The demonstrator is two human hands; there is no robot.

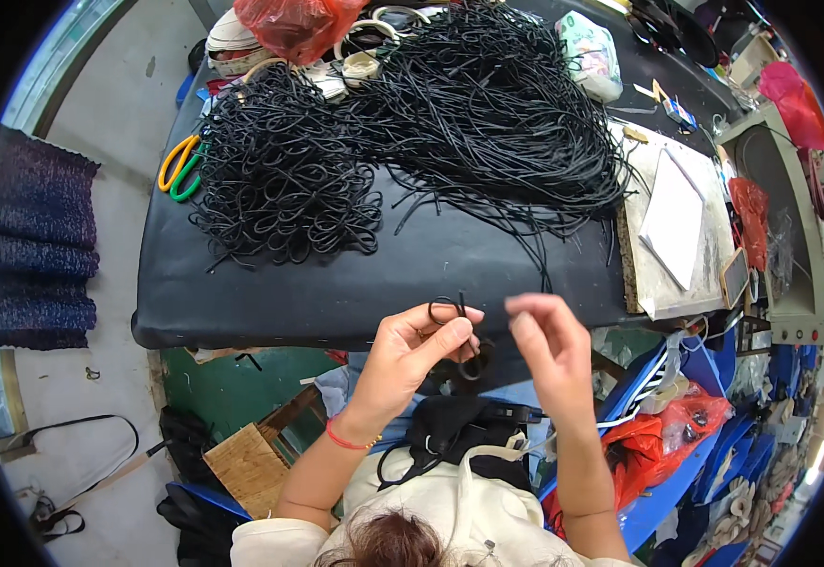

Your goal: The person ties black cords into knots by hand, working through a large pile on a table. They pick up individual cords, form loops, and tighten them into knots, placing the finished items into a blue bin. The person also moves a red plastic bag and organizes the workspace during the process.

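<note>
My left hand (410, 352) is closed just beyond the table's near edge, pinching a thin black cord (438, 306) between thumb and fingers. A small loop of the cord stands above the fingertips, and another curl hangs dark and blurred below them. My right hand (557, 352) is raised to the right of it, apart from the cord. Its fingers are half curled and slightly smeared, with a gap between thumb and forefinger and nothing visible in it. Beyond both hands lie a heap of looped black cords (284, 203) and a larger pile of long straight black cords (497, 132).
Scissors (181, 168) with yellow and green handles lie at the black table's (270, 298) left side. On the right are a pale board (631, 236) with white paper (674, 222) and a tissue pack (590, 57). A wooden stool (247, 468) stands lower left; red plastic bags (634, 463) sit lower right.
</note>
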